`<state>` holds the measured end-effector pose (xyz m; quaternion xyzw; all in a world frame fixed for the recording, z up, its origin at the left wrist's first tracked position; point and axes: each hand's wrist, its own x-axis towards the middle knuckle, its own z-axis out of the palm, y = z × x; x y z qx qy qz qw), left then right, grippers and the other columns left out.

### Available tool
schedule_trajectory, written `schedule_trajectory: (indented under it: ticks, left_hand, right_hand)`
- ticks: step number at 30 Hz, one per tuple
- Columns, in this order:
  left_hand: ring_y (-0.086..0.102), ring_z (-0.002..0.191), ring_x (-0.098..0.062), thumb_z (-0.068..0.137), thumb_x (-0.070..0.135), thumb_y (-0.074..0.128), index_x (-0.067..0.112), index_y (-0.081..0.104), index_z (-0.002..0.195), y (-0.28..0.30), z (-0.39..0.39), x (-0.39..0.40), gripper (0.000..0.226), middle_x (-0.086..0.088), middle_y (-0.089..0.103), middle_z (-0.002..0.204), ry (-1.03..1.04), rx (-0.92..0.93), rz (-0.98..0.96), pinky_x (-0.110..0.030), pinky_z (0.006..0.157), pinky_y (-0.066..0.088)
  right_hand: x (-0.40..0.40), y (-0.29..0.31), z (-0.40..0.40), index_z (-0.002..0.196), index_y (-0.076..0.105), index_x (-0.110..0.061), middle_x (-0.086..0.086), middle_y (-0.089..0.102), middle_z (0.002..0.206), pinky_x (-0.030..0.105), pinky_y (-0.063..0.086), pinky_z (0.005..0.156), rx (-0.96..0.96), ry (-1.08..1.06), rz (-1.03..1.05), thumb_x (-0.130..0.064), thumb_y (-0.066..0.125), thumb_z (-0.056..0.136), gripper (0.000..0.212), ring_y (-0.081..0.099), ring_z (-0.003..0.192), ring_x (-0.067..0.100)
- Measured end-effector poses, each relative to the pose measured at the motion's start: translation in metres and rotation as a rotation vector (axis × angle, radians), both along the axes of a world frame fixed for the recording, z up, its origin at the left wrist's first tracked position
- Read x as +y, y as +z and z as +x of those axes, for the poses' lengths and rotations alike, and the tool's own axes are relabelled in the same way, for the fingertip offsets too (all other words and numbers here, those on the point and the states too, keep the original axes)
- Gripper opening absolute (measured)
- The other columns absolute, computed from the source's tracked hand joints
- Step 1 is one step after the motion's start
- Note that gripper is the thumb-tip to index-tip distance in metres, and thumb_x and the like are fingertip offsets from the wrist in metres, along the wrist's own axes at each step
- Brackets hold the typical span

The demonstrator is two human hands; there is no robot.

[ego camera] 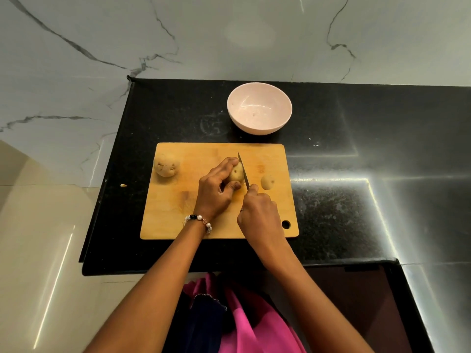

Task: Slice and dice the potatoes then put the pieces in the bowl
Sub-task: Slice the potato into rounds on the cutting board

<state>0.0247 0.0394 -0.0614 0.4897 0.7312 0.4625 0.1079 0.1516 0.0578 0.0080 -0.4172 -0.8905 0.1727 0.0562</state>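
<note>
On the wooden cutting board my left hand grips a potato near the board's middle, fingers curled over its top and thumb at its near side. My right hand holds a knife by its hidden handle, the blade standing against the potato's right side. A cut potato piece lies just right of the blade. A whole potato sits at the board's left edge. The pale pink bowl stands behind the board with nothing in it.
The board lies on a black stone counter whose left and front edges are close. A small scrap lies on the counter left of the board. A marble wall rises behind the bowl.
</note>
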Motion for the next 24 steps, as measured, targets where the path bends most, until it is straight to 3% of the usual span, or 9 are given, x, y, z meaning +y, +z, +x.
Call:
schedule_trajectory:
  ticks: [8, 13, 19, 24]
  left_hand:
    - [0.042, 0.125, -0.003, 0.076, 0.013, 0.061, 0.011, 0.055, 0.130, 0.004, 0.001, -0.001, 0.054, -0.002, 0.053, 0.134, 0.000, -0.013, -0.010, -0.006, 0.103, 0.028]
    - [0.042, 0.127, -0.006, 0.076, 0.005, 0.072, 0.011, 0.055, 0.130, 0.000, -0.001, 0.000, 0.056, 0.006, 0.050, 0.133, 0.000, -0.010, -0.017, -0.005, 0.103, 0.028]
    - [0.042, 0.125, -0.003, 0.077, 0.008, 0.069, 0.012, 0.056, 0.130, 0.003, -0.001, 0.000, 0.055, -0.002, 0.054, 0.135, 0.006, 0.005, -0.023, -0.005, 0.102, 0.028]
    - [0.039, 0.124, 0.004, 0.077, 0.004, 0.072, 0.014, 0.057, 0.129, 0.004, 0.000, -0.001, 0.055, 0.013, 0.047, 0.130, 0.032, -0.021, -0.014, -0.003, 0.102, 0.027]
  right_hand:
    - [0.006, 0.012, -0.011, 0.115, 0.049, 0.004, 0.025, 0.056, 0.110, 0.041, 0.036, 0.069, 0.043, 0.036, -0.078, 0.001, 0.033, 0.094, 0.027, 0.056, 0.093, 0.044]
    - [-0.012, -0.008, 0.007, 0.133, 0.034, 0.005, 0.021, 0.058, 0.105, 0.033, 0.029, 0.065, -0.038, -0.016, -0.035, 0.002, 0.031, 0.092, 0.041, 0.058, 0.091, 0.039]
    - [0.001, -0.013, -0.006, 0.130, 0.037, 0.005, 0.022, 0.058, 0.106, 0.038, 0.036, 0.068, -0.032, -0.005, -0.070, 0.002, 0.032, 0.092, 0.038, 0.058, 0.093, 0.040]
    - [-0.026, -0.033, 0.015, 0.116, 0.054, 0.016, 0.016, 0.059, 0.068, 0.030, 0.027, 0.044, -0.182, -0.024, 0.054, 0.007, 0.058, 0.072, 0.044, 0.057, 0.047, 0.032]
